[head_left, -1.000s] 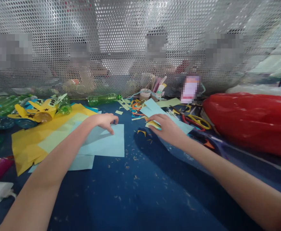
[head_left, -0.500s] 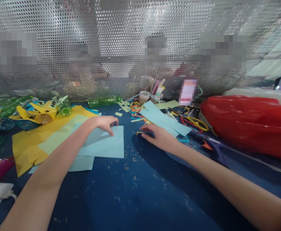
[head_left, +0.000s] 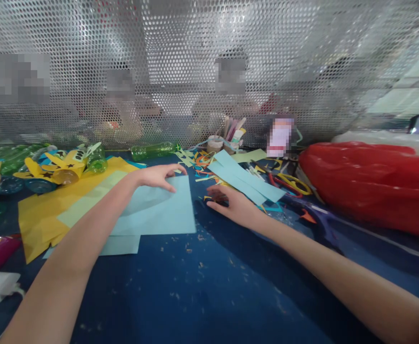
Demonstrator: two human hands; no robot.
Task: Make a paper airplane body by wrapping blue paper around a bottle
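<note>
Under the left hand (head_left: 156,177), light-blue sheet (head_left: 170,210), atop other paper (head_left: 123,244).

The left grip (head_left: 156,176) and right grip (head_left: 236,205) are bare hands with slim fingers (head_left: 215,189) and thumbs (head_left: 170,187). Both forearms (head_left: 73,255) are bare and slender, smooth in outline, widening away from narrow wrists (head_left: 136,178); finer detail is blurred.
</note>
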